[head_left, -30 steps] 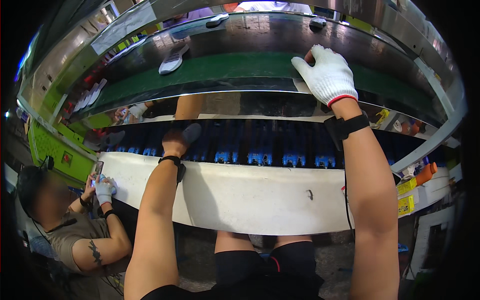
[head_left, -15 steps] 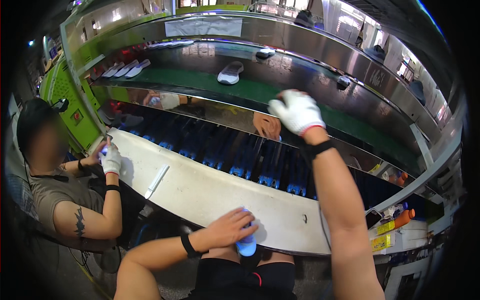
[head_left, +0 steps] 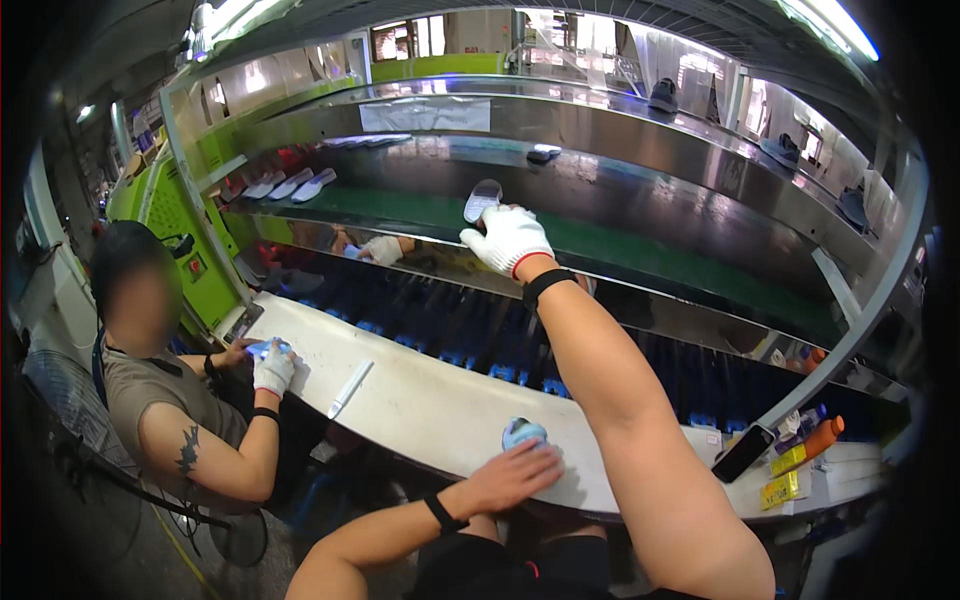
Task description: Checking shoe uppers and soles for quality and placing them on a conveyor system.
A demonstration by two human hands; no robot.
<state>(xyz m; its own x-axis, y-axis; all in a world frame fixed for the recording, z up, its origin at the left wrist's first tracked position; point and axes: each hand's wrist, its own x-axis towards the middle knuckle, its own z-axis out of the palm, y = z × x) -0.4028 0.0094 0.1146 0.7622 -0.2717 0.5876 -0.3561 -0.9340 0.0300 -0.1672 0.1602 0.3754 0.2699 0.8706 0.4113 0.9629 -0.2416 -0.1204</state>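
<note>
My bare left hand point(head_left: 515, 476) lies over the near side of a light blue shoe point(head_left: 524, 434) at the front edge of the white worktop, its fingers closed around it. The shoe's far end, with a dark opening, shows past my fingers; the rest is hidden under the hand. Stretched forward over the green belt, my right hand point(head_left: 508, 241) wears a white knit glove. Its thumb is spread from the fingers. Just beyond the glove lies a pale grey-white shoe sole point(head_left: 484, 199), its near end partly covered by the fingers; whether they touch cannot be made out.
A co-worker point(head_left: 200, 420) sits at left, handling a blue shoe. Several soles point(head_left: 290, 184) lie on the far left belt. A white strip point(head_left: 350, 389) rests on the worktop point(head_left: 430, 400). A phone point(head_left: 743, 453) and an orange bottle point(head_left: 824, 437) stand at right, beside a metal post.
My right hand has moved left across the belt to the sole. My left hand has brought the blue shoe from over my lap onto the worktop edge. The view has tilted up.
</note>
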